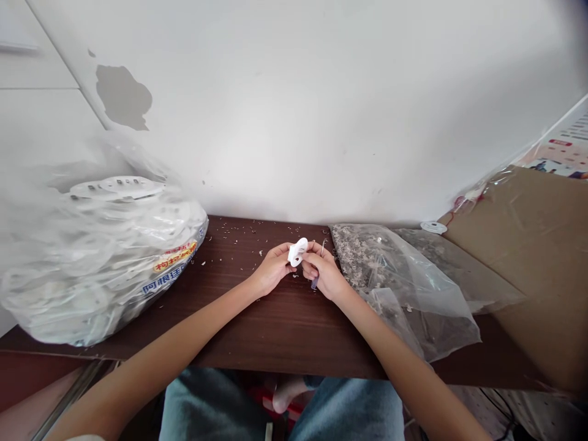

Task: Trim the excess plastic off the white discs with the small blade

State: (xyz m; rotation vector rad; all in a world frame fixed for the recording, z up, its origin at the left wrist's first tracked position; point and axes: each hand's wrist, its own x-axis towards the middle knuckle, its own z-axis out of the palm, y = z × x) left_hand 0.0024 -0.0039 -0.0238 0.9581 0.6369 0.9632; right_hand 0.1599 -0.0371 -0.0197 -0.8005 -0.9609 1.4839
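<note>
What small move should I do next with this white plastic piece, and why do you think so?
I would probably turn the white plastic piece slightly in the left hand, then bring the metal-tipped tool in the right hand to its edge. The tool's tip seems to stand clear of the piece, and plastic shavings lie on the wooden table.

One camera, worn on the person's head, looks forward and down over a dark wooden desk (pixel 298 331) toward a white wall (pixel 294 122). The left hand (pixel 273 269) and right hand (pixel 325 275) appear close, at center.

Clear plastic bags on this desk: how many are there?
2: a clear bag of white discs at left, and a clear bag of grey scraps at right; another may lie behind it.
</note>
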